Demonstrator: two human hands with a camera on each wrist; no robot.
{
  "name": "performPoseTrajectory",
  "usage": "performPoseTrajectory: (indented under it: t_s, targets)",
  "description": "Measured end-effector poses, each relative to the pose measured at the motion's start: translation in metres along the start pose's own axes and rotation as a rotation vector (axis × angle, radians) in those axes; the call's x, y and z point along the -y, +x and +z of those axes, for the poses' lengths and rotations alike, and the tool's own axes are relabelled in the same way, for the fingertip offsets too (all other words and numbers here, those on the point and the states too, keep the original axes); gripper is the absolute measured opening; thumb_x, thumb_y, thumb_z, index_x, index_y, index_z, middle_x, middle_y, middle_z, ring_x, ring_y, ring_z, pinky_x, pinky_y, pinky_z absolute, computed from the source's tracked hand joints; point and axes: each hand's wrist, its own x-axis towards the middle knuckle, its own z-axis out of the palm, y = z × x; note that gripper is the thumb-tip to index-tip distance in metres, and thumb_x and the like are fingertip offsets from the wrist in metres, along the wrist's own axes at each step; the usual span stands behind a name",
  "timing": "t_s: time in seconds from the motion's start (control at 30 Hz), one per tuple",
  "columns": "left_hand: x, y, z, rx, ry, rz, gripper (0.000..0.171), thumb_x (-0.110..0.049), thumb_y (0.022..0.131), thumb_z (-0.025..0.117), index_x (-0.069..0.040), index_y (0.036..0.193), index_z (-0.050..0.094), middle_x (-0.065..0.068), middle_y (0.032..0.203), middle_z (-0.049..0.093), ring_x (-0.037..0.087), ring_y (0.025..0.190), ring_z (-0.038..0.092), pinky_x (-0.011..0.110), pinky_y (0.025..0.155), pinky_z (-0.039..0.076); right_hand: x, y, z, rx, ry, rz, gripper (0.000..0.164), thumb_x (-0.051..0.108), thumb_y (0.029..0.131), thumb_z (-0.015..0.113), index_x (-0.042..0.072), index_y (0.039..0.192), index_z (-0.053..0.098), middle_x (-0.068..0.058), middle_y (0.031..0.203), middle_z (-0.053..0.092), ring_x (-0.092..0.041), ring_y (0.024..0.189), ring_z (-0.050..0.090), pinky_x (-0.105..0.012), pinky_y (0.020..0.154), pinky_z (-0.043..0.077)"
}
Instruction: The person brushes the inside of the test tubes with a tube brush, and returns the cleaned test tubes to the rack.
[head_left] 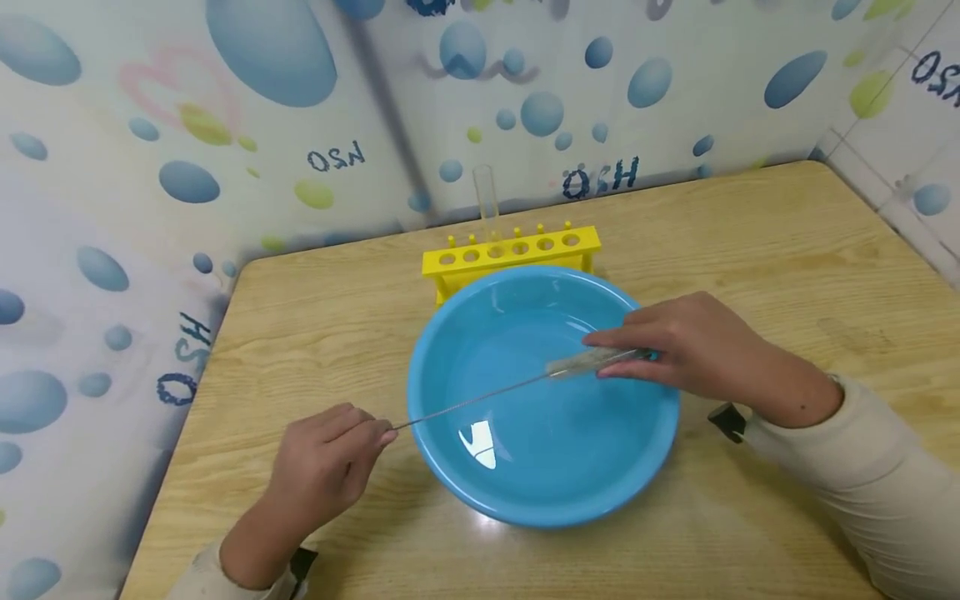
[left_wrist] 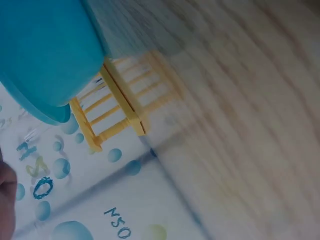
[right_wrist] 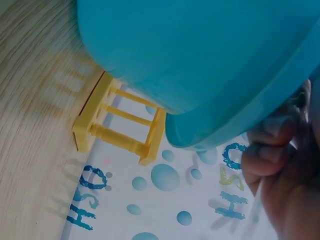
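My left hand pinches the twisted wire end of a test tube brush, left of a blue basin. The wire runs slanting up to the right across the basin. Over the basin's right side, my right hand grips a clear test tube between thumb and fingers, and the brush's pale bristle head appears to be inside it. The tube's far end is hidden by the fingers. Water seems to lie in the basin, with a bright reflection. The right wrist view shows curled fingers beside the basin rim.
Behind the basin stands a yellow test tube rack, holding one upright clear test tube. Everything sits on a wooden table. A wall with printed blue drops borders its back and left.
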Motion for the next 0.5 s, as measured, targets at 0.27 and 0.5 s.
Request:
performPoseTrajectory:
  t_s: [0.27,0.5]
  targets:
    - [0.0034,-0.0097,-0.0060,0.118,-0.252,-0.202,0.029,-0.022,0.103,0.056,-0.014,0.080,0.070,-0.005,0.070,0.062,-0.002,0.058,0.041,0.008,0.053,0.037,-0.0032,0.0008,0.0018,-0.067,-0.051,-0.064,0.050,0.060,0.096,0.050,0.022,0.114,0.077,0.010,0.074,0.070,0.004,0.059,0.048,-0.013,0.050,0.039]
    - [0.0026,-0.0017,-0.0058,-0.090,0.185,0.147,0.042,-0.025,0.104,0.055,-0.005,0.072,0.072,0.002,0.063,0.067,0.012,0.050,0.049,0.023,0.044,0.043,0.0024,0.0023,-0.0034,0.131,0.103,0.084,0.036,0.029,0.085,0.080,0.021,0.120,0.074,0.008,0.094,0.077,0.008,0.065,0.052,-0.014,0.053,0.044]
